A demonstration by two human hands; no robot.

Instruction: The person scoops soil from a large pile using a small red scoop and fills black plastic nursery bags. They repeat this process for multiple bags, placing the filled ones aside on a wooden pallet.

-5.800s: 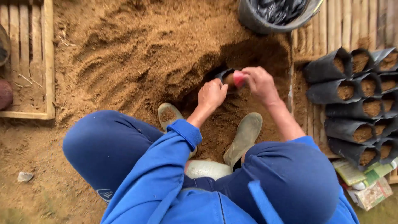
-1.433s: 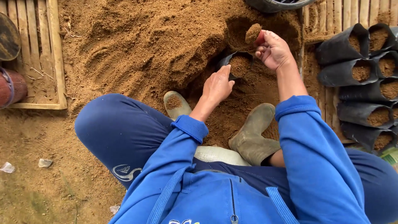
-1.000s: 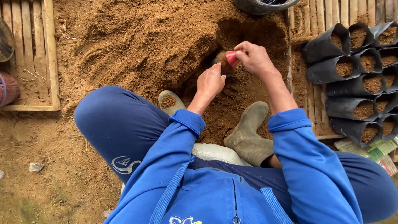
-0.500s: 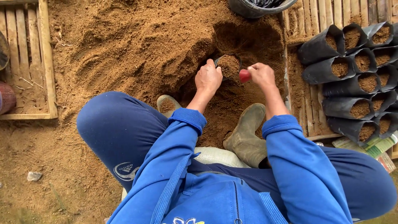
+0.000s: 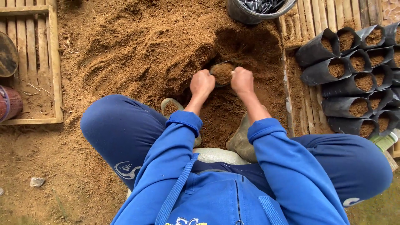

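Note:
A small black nursery bag [image 5: 222, 71], heaped with brown soil, stands in a hollow at the foot of the soil heap [image 5: 137, 46]. My left hand [image 5: 202, 83] is closed on the bag's left rim. My right hand [image 5: 241, 80] is closed on its right rim, so both fists flank the bag's mouth. The small red scoop that my right hand carried a moment ago does not show now. Blue sleeves and knees fill the lower part of the view.
Rows of soil-filled black bags [image 5: 354, 75] lie on bamboo slats at the right. A dark bucket [image 5: 246, 10] with black plastic inside stands beyond the heap. A wooden pallet [image 5: 54, 62] lies at the left. My boots [image 5: 171, 106] rest in the loose soil just below my hands.
My right hand tipped soil from the red scoop into the bag, then came down to the bag's right rim. The scoop went out of sight. My left hand stayed on the bag.

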